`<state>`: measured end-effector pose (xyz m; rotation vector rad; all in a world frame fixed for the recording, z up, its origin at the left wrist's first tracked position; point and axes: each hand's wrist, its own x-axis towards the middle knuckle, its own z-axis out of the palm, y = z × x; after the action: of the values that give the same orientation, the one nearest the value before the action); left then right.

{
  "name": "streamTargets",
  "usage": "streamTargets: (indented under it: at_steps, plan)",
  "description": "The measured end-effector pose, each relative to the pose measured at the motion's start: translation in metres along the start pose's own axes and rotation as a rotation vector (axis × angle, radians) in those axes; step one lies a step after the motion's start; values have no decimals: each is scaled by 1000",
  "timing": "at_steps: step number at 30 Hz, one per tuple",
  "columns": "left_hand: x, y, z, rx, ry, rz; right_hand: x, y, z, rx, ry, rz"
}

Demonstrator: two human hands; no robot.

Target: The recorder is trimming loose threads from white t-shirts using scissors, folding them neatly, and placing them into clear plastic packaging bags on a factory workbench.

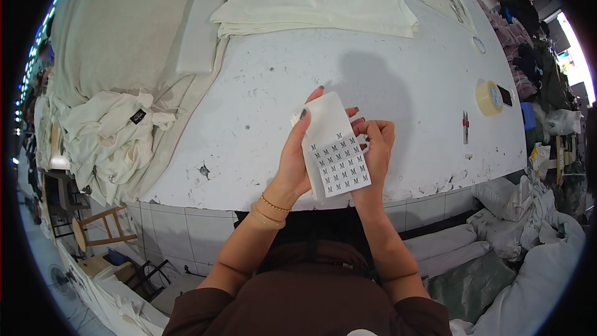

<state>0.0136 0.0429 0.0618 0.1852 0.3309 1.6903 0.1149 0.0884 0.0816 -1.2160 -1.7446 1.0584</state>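
- While the left hand grasps a white sticker sheet along its left side, the right hand curls its fingers at the opposite edge; whether they pinch a sticker, I cannot tell.
- Held tilted, the sheet is over the near edge of the white table.
- Folded white cloth lies at the far side, crumpled cream cloth at left.
- On the right are red-handled snips and a tape roll.

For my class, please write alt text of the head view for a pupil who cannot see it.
A person's left hand holds a white sheet with rows of small black marks, right hand at its right edge, over a white table with folded white cloth and a tape roll.
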Motion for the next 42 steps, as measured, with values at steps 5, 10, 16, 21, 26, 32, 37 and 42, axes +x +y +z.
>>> streamTargets:
  at_steps: [5, 10, 16, 21, 26, 32, 37, 42]
  plan:
    - [-2, 0, -2, 19, 11, 20, 1, 2, -2, -246, -5, -183]
    - [-4, -3, -7, -35, 41, -23, 1, 5, -1, -139, 11, -213]
    - [-5, -4, -14, -7, 123, -5, -1, 10, 0, -200, 12, -331]
    - [-3, -1, -14, -3, 187, 15, 11, 14, -20, -6, -287, -129]
    - [-3, 5, -7, 96, 197, 50, 5, -2, -39, -28, -313, -400]
    - [1, -3, 3, 44, 241, 134, -30, -2, -3, -327, -387, -548]
    - [2, -2, -2, 25, 286, 179, -38, 1, 3, -428, -341, -538]
    - [4, -1, -17, 84, 212, 157, -35, 1, 2, -460, -350, -533]
